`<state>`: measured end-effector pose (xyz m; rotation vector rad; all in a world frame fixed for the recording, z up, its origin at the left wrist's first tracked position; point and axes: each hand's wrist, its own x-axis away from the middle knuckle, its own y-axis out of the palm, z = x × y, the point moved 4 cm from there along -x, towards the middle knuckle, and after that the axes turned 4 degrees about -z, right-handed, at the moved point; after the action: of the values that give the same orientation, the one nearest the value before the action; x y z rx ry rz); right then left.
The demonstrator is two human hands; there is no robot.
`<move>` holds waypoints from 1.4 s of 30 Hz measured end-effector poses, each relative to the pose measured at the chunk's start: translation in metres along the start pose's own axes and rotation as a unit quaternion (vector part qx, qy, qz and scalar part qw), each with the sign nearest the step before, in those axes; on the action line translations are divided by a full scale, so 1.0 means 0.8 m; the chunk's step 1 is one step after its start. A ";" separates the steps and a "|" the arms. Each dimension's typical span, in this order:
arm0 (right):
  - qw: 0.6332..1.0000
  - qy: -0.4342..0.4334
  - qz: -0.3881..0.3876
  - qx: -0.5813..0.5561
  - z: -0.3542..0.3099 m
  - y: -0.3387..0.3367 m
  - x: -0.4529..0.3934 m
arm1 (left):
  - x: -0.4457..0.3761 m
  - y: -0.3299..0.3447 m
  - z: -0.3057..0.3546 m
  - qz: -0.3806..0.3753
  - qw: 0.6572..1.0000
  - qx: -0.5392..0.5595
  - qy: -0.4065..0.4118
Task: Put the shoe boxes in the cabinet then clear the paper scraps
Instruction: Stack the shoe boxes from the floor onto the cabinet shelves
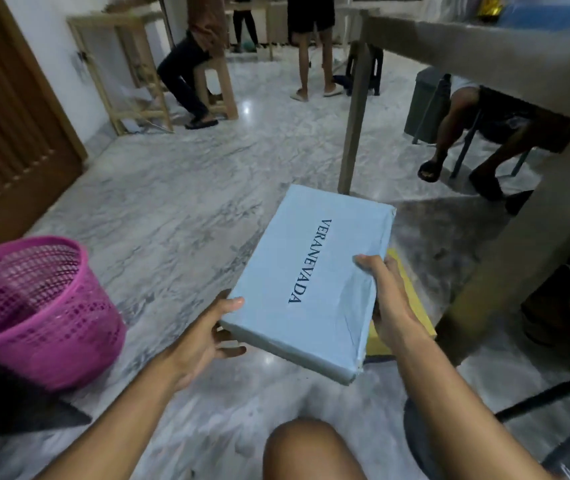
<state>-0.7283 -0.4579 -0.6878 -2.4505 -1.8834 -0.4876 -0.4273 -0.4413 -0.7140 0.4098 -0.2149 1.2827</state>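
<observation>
A light blue shoe box [314, 271] with dark lettering on its lid is held above the marble floor, tilted. My left hand [207, 334] grips its near left corner, thumb on the lid and fingers underneath. My right hand [385, 299] grips its right side, thumb on top. A yellow shoe box [411, 306] lies on the floor under my right hand, mostly hidden by the blue box and the hand.
A pink mesh basket [37, 306] stands on the floor at the left. A wooden table leg [505, 258] and frame rise at the right. My knee [304, 448] is at the bottom. Several people and wooden stools are farther back. A brown door [6, 116] is at the left.
</observation>
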 end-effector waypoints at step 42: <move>0.851 0.120 -0.507 0.063 0.086 0.744 0.422 | 0.610 -0.480 0.052 0.630 0.749 0.117 0.168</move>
<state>-0.0734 -0.2905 -0.5627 -1.0444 -2.8012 -0.5841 0.0787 -0.1138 -0.5594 0.1978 0.0179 2.7267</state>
